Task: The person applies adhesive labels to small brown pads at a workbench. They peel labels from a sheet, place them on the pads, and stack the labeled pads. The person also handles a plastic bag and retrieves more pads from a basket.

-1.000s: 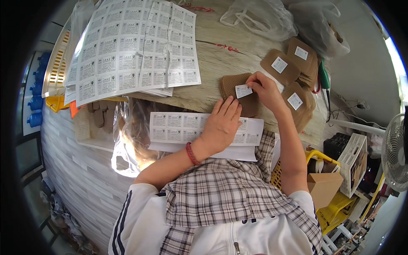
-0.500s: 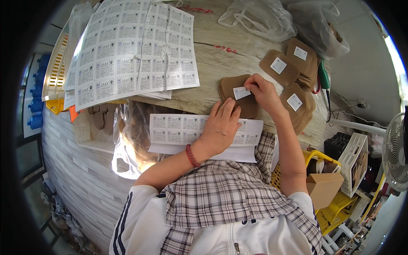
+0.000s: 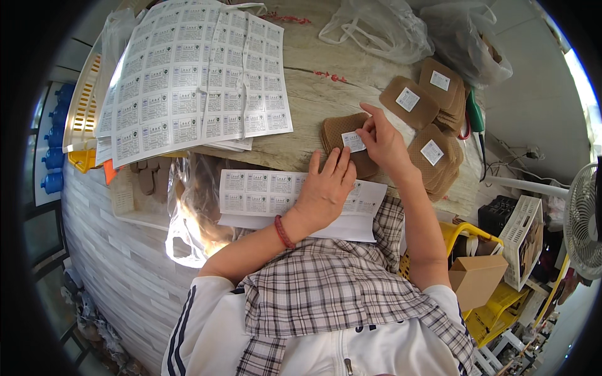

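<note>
A small stack of brown textured pads [image 3: 333,128] lies at the table's front edge. A white printed label [image 3: 353,141] rests on the top pad. My right hand [image 3: 390,150] is over the pad's right side; its thumb side touches the label's edge while the index finger sticks up, apart from it. My left hand [image 3: 322,195] lies flat with fingers spread, its fingertips on the near part of the stack. Under that palm is a partly used label sheet [image 3: 263,191] with a blank backing strip along its near side, spread over my lap by the table edge.
Right of the stack, labelled pads [image 3: 411,111] lie in several piles, near a green-handled tool [image 3: 476,111]. Large label sheets [image 3: 169,81] cover the table's left. Plastic bags [image 3: 376,31] sit at the back. A fan [image 3: 583,219] and a cardboard box [image 3: 478,279] stand at right.
The label has gone from a pinch in my right fingers to lying on the top pad. My right index finger has lifted and straightened. My left hand has barely moved.
</note>
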Demonstrator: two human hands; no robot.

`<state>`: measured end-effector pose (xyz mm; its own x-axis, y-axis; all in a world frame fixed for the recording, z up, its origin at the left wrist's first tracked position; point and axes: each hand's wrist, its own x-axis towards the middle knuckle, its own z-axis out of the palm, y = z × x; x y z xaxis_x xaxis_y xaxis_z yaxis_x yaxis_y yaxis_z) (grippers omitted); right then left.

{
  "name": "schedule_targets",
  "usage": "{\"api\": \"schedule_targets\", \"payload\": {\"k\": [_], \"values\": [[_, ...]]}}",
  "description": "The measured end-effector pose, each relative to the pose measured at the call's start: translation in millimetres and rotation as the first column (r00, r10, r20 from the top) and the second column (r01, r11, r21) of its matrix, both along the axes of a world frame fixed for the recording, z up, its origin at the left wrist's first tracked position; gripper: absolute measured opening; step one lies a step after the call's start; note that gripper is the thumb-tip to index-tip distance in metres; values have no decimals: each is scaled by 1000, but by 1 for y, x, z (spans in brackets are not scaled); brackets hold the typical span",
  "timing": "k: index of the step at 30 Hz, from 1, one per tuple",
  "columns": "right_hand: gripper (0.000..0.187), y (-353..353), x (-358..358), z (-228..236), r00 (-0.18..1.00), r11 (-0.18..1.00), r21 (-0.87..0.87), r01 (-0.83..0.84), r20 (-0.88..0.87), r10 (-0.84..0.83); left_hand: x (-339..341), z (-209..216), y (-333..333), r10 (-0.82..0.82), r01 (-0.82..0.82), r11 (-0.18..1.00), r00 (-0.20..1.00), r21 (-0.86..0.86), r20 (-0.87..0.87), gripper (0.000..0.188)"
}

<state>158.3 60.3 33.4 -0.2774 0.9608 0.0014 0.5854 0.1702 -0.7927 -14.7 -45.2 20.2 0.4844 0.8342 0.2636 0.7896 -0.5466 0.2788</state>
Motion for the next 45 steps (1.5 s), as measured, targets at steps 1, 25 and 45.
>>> {"api": "schedule_targets", "payload": {"k": [1,25,45], "values": [[41,-1,0,-3,999,992,126,1,48,-7,0,0,0,-1,2,1000,1000,15,-26,49],[24,-24,11,-35,857,917,-34,398,-343,-385,-10,-13,-3,-26,27,1000,997,-5,76,47],[29,-62,112,-5,515,776,-119,620,-684,-517,-46,3,-36,81,-12,986,907,-168,414,23]]}}
